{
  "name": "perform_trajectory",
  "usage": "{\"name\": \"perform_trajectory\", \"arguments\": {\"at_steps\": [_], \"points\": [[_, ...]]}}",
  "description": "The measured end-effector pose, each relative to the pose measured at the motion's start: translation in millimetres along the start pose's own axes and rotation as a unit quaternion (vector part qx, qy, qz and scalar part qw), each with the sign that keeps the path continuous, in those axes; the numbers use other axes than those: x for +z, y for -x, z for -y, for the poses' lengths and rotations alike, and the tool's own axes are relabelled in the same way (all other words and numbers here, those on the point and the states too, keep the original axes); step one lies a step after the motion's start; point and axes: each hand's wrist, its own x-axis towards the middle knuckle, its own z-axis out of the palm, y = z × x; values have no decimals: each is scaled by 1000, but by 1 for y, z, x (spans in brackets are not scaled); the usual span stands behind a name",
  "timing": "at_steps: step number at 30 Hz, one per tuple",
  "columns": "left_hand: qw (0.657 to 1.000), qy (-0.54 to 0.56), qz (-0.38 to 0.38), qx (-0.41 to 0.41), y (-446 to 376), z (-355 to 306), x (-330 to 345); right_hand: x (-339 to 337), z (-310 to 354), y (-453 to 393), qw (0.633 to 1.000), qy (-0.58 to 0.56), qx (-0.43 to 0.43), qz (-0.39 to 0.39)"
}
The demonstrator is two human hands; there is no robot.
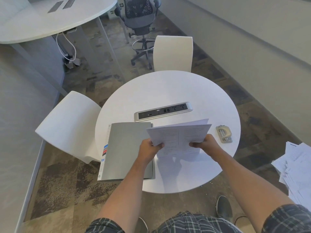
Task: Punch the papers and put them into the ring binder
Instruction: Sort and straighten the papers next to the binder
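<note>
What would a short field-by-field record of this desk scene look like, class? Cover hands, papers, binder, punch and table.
left hand: grips the papers' left edge
right hand: grips the papers' right edge
papers: a sheaf held above the table
ring binder: grey, closed, flat on the table, left of the papers
hole punch: on the table, right of the papers, untouched
round table: white, with a socket strip

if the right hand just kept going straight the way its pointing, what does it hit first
The right hand grips the papers and points up-left toward the power strip, probably the first thing met. The hole punch lies off to its right. Height above the table is unclear.
</note>
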Motion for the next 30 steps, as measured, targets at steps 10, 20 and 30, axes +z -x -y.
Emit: {"name": "perform_trajectory", "arguments": {"at_steps": [10,20,30], "points": [[997,68,-25,-26,-1,-10,3,5,3,1,999,-50,-4,-10],[966,219,79,-112,3,-4,9,18,5,6,989,-135,49,14],[967,217,59,-118,3,3,13,19,0,9,993,-102,58,25]]}}
